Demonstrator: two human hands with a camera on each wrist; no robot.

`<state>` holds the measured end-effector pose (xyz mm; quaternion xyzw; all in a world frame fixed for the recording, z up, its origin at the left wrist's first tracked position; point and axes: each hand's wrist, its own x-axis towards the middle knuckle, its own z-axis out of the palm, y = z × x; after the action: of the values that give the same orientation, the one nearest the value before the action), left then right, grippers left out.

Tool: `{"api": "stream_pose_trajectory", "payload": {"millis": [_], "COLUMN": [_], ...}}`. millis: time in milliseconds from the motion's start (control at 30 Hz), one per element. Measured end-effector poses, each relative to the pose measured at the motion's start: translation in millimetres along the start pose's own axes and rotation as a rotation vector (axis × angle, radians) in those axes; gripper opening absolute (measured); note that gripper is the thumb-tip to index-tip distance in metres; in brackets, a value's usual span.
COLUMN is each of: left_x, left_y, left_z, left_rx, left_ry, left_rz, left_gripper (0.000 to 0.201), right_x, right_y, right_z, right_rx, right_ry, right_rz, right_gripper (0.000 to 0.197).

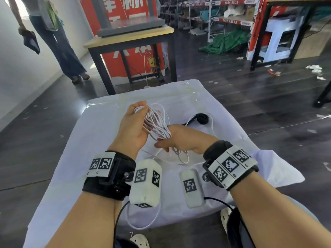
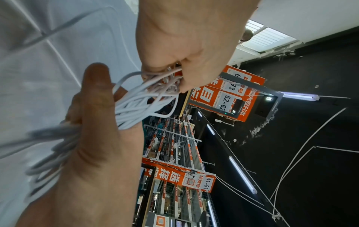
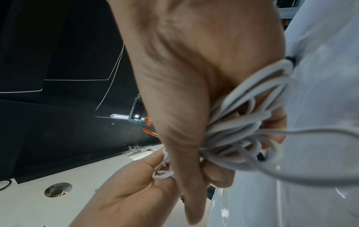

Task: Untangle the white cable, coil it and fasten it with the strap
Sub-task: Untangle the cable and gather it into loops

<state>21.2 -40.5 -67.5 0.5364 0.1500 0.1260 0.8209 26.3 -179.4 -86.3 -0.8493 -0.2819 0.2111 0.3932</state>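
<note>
The left hand had its fingers curled round the upper end of the cable, a bundle of white loops held above the cloth. The right hand gripped the lower end of the same bundle, its fingers closed on the strands and its thumb stretched toward the left palm. Between the two hands the loops ran in a slanting hank. Loose turns hung below the right hand and lay on the cloth, and a single strand trailed off the near edge. The strap, black and partly rolled, lay on the cloth just beyond the right hand, touching a stray loop of cable. Another person stood well apart, far left.
</note>
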Motion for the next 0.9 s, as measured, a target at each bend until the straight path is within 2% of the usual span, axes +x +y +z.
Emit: {"api": "stream_pose_trajectory", "payload": {"millis": [133, 267, 433, 500, 633, 733, 833, 900], "left_x": [-1, -2, -5, -5, -4, -1, -5, -10], "left_y": [2, 6, 11, 13, 19, 22, 23, 18], "left_z": [0, 2, 3, 2, 0, -5, -6, -5], "left_rx": [0.068, 0.092, 0.100, 0.097, 0.125, 0.142, 0.286, 0.438], "left_ry": [-0.022, -0.037, -0.073, -0.085, -0.120, -0.163, -0.196, -0.269], "left_rz": [0.040, 0.069, 0.092, 0.103, 0.127, 0.125, 0.147, 0.159], "left_gripper": [0.015, 0.016, 0.016, 0.016, 0.014, 0.029, 0.030, 0.026], "right_x": [0, -1, 3, 3, -1, -2, -2, -3], "right_y": [-1, -1, 4, 4, -1, -4, -7, -9], "right_z": [0, 1, 2, 2, 2, -5, -16, -20], "right_rx": [-0.027, 0.010, -0.077, -0.037, 0.173, 0.473, 0.849, 0.982], "right_ry": [-0.008, 0.016, 0.122, 0.139, 0.194, 0.328, 0.481, 0.556], "right_rz": [-0.013, -0.007, -0.016, -0.032, -0.068, -0.057, -0.079, -0.096], "right_gripper": [0.026, 0.019, 0.021, 0.025, 0.024, 0.022, 0.022, 0.023]}}
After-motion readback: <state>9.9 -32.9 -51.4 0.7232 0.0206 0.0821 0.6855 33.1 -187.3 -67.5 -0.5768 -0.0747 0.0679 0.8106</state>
